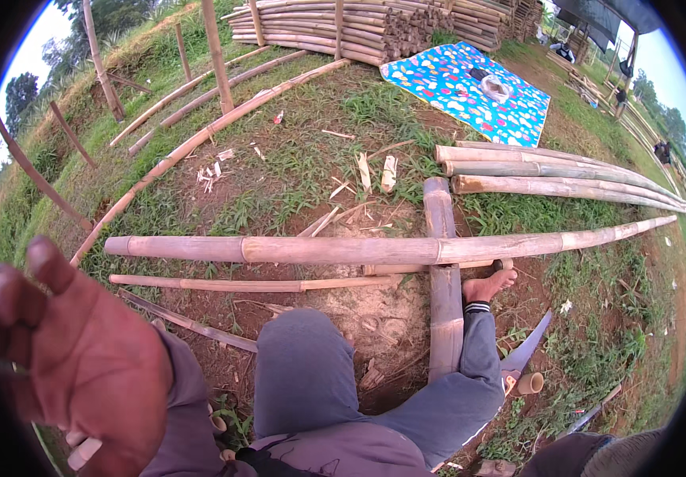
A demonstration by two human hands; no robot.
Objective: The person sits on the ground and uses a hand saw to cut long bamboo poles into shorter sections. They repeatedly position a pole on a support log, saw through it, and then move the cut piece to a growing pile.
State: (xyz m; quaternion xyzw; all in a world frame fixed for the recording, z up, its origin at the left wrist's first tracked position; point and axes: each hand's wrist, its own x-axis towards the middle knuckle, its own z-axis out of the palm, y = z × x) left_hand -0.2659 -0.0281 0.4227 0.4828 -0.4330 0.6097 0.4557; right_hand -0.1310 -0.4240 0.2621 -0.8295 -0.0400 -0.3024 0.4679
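My left hand [108, 362] is raised close to the view at the left, palm showing, fingers apart and partly curled, with nothing visible in the palm. A small whitish strip shows near its lower edge; I cannot tell what it is. My right hand is out of view; a dark sleeve [597, 455] shows at the lower right. In front of my legs, a long bamboo pole [343, 250] lies crosswise over a thicker bamboo piece [445, 318]. My bare foot [491, 284] rests beside that piece. A handsaw [527, 350] lies right of my leg, next to a short bamboo ring [530, 384].
A thinner bamboo pole [240, 284] lies nearer my knees. Several poles [550, 168] lie at the right, below a blue patterned sheet [462, 91]. Stacked bamboo [311, 28] stands at the back, upright posts [217, 60] at the left. Wood chips [389, 173] litter the ground.
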